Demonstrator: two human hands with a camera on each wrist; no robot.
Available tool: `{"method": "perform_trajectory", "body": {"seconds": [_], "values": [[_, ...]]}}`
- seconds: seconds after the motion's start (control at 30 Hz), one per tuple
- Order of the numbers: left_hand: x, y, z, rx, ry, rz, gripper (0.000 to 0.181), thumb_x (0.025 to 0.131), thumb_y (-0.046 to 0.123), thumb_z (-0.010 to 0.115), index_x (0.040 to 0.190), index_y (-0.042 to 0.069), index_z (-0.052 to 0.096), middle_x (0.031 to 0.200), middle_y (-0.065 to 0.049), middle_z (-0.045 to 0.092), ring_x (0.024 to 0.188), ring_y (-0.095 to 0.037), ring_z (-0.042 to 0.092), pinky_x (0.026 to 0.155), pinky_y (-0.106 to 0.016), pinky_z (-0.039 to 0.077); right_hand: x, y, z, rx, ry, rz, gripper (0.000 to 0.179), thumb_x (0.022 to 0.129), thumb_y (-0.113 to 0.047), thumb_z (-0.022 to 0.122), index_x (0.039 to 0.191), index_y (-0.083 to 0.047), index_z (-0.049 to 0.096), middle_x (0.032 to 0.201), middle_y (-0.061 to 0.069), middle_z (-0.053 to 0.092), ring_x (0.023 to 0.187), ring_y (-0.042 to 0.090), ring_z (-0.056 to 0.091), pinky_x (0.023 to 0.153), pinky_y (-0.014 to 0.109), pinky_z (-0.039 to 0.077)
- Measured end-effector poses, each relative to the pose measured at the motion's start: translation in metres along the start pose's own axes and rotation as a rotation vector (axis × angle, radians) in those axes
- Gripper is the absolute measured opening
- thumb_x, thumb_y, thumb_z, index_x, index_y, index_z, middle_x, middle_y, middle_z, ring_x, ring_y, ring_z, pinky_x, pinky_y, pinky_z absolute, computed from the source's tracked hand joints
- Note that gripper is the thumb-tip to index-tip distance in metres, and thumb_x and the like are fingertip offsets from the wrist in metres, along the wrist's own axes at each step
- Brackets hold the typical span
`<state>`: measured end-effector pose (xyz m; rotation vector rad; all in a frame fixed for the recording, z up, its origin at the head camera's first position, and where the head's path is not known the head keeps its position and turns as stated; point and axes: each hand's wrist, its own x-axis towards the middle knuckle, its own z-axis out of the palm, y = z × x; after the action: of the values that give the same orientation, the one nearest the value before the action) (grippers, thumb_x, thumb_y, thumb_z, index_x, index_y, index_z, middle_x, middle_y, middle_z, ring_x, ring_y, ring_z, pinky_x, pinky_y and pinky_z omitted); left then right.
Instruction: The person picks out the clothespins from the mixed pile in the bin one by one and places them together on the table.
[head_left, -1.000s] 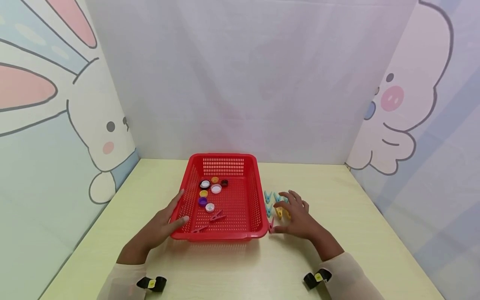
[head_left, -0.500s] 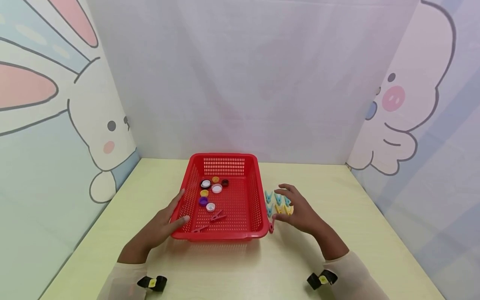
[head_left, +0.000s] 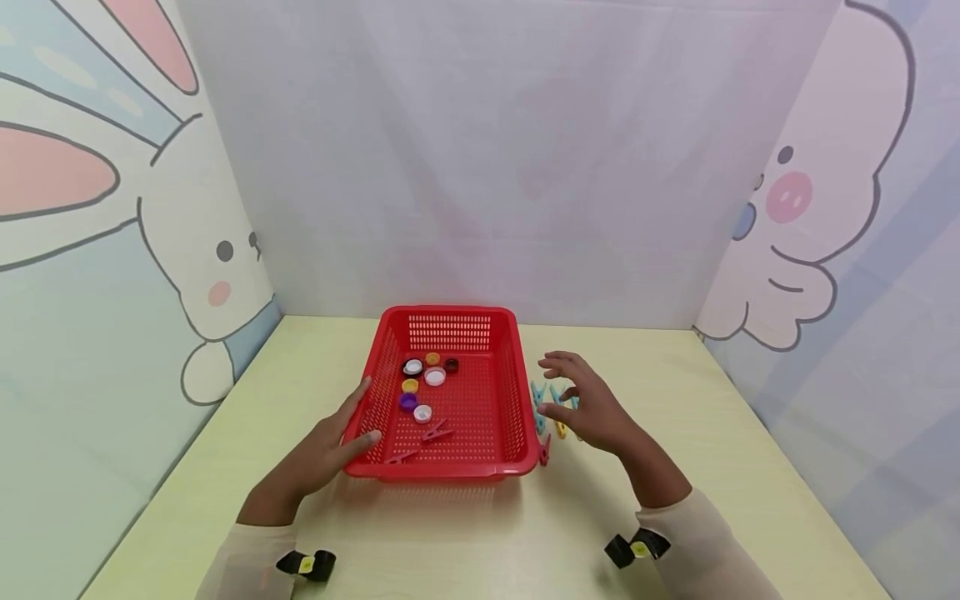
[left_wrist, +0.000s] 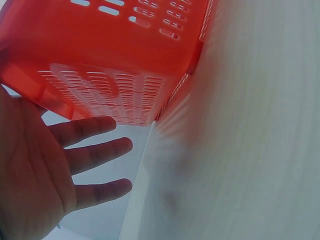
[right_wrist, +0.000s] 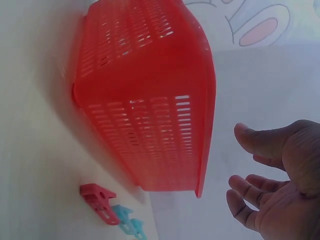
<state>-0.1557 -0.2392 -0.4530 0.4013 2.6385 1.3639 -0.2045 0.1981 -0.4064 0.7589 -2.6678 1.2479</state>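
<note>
A red plastic basket [head_left: 450, 472] stands mid-table with bottle caps and two pink clothespins [head_left: 437, 432] inside. At its left side, my left hand [head_left: 327, 446] rests on the rim, thumb over the inner edge. In the left wrist view its visible fingers [left_wrist: 100, 156] stretch out straight, apart from the basket wall. My right hand [head_left: 592, 408] hovers right of the basket with fingers loosely bent and nothing held. Below and beside it are teal clothespins [head_left: 539, 419] and a yellow clothespin [head_left: 561, 430], partly covered by the hand. A pink clothespin [right_wrist: 99, 204] lies beside the basket.
Among the caps are a purple cap [head_left: 408, 402], a white cap [head_left: 423, 414] and a dark cap [head_left: 452, 365]. The pale wooden table [head_left: 660, 383] meets a grey backdrop [head_left: 480, 183] behind, with cartoon-printed walls at both sides.
My right hand has lifted away from the pink clothespin beside the basket and moved slightly farther back. The left hand stays at the basket's rim.
</note>
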Motion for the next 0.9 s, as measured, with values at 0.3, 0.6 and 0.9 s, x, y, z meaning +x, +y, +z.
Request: {"method": "perform_trajectory", "body": {"seconds": [0.3, 0.6, 0.9], "values": [[0.001, 0.0, -0.001, -0.005, -0.006, 0.015, 0.108, 0.1, 0.05, 0.072, 0.178, 0.022, 0.003, 0.138, -0.02, 0.066, 0.108, -0.022, 0.069, 0.085, -0.034, 0.069, 0.018, -0.022, 0.009, 0.056, -0.007, -0.043, 0.072, 0.09, -0.006, 0.088, 0.155, -0.007, 0.056, 0.162, 0.016, 0.05, 0.136, 0.04, 0.062, 0.096, 0.048, 0.067], [0.001, -0.002, -0.001, -0.001, -0.006, 0.003, 0.107, 0.1, 0.049, 0.072, 0.177, 0.022, 0.004, 0.14, -0.021, 0.065, 0.109, -0.022, 0.068, 0.086, -0.036, 0.069, 0.034, -0.045, 0.028, 0.135, -0.083, -0.052, 0.076, 0.089, -0.008, 0.089, 0.156, -0.006, 0.053, 0.164, 0.017, 0.046, 0.132, 0.041, 0.064, 0.096, 0.051, 0.068], [0.002, -0.004, -0.001, -0.004, -0.003, 0.016, 0.104, 0.101, 0.046, 0.071, 0.178, 0.023, 0.004, 0.138, -0.02, 0.066, 0.108, -0.022, 0.068, 0.086, -0.035, 0.069, 0.043, -0.058, 0.051, 0.176, -0.147, -0.003, 0.076, 0.09, -0.007, 0.089, 0.157, -0.012, 0.053, 0.163, 0.013, 0.046, 0.135, 0.037, 0.064, 0.094, 0.045, 0.068]]}}
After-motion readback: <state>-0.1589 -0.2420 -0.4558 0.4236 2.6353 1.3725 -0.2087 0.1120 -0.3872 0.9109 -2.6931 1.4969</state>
